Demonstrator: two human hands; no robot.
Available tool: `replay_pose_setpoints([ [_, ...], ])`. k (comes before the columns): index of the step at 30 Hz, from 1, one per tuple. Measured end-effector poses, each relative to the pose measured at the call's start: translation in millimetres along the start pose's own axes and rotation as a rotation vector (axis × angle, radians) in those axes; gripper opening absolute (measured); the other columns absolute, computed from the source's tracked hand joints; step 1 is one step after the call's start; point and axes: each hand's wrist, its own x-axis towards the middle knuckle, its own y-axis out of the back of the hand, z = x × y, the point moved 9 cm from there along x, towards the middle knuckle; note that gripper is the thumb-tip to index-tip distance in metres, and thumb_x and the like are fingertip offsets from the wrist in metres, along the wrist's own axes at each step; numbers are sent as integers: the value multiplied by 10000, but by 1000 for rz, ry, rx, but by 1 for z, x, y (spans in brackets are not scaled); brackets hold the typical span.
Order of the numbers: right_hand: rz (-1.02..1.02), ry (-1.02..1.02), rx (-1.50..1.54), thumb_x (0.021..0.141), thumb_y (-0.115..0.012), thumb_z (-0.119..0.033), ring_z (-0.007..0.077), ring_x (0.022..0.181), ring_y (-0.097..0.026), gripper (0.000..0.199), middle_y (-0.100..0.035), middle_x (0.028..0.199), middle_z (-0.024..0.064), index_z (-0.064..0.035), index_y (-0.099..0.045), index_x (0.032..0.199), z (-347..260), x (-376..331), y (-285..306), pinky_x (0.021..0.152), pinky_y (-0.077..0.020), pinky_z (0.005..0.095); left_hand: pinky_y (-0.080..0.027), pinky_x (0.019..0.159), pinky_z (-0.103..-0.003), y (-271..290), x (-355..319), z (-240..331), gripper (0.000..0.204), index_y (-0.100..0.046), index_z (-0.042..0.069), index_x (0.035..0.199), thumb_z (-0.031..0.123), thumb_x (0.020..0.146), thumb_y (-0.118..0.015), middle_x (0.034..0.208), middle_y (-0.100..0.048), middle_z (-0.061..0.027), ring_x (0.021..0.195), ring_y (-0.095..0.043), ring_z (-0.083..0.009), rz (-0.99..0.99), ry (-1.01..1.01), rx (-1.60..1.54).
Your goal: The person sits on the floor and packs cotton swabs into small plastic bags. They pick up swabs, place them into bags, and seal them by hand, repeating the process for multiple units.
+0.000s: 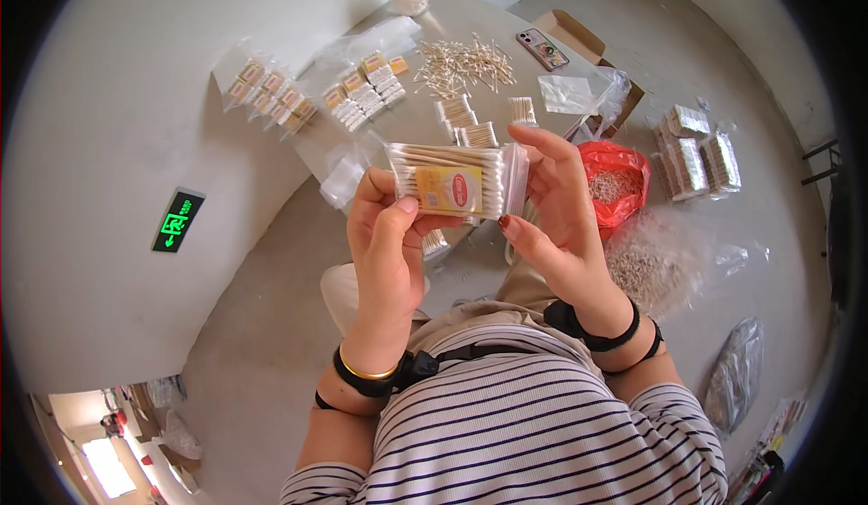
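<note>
A clear zip bag of wooden cotton swabs [443, 160] with a yellow paper label is held up in front of me, lying sideways. My left hand [384, 234] grips its left end and lower edge, thumb in front and fingers behind. My right hand [565, 211] is at the zip end of the bag, index finger above the corner and thumb below it, the fingers apart. Whether its fingertips touch the plastic is hard to tell. Beyond the bag, small bundles of cotton swabs [476, 135] rest on the table [488, 18], partly hidden by it.
Loose swabs [464, 64] lie heaped on the table near a phone [542, 48]. Packed swab bags [366, 89] stand at its left. Right of the table are a red bag of swabs [624, 163], a clear bag of swabs [646, 270], stacked packs [692, 157] and an open carton [571, 33].
</note>
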Motion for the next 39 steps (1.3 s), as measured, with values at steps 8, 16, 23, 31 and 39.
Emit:
replay_pose_setpoints([
  [8,36,-23,149,903,-564,28,134,1138,-557,546,-569,1251,77,31,-446,1436,4,5,-1,1002,-441,315,-653,815,-401,-8,0,-5,90,-500,31,1008,46,920,-498,1097,-690,-160,974,-730,-250,-42,18,6],
  [16,52,-182,240,872,-506,65,160,1228,-561,518,-571,1268,100,46,-462,1388,7,6,1,1065,-442,332,-650,813,-390,-11,-3,-6,76,-512,36,976,75,911,-522,1089,-690,-154,985,-726,-240,-65,57,45],
  [23,49,-232,298,872,-503,63,157,1206,-576,506,-568,1268,103,43,-462,1376,11,6,2,1060,-451,325,-638,829,-396,-12,-7,-1,144,-540,7,1034,136,974,-564,1089,-686,-139,999,-710,-217,-70,9,123],
  [31,-4,-191,362,955,-569,5,136,1183,-575,421,-576,1252,97,36,-470,1364,11,6,-2,1024,-464,310,-469,778,-228,-1,-3,15,217,-605,19,993,228,1049,-604,949,-654,-13,864,-568,-60,-67,-195,396],
  [39,37,-119,210,1008,-630,-67,121,1101,-600,361,-605,1219,75,30,-492,1328,16,6,3,969,-484,286,-461,804,-209,-5,-7,29,168,-623,6,971,142,975,-722,930,-645,-1,823,-555,-45,-32,-350,561],
])
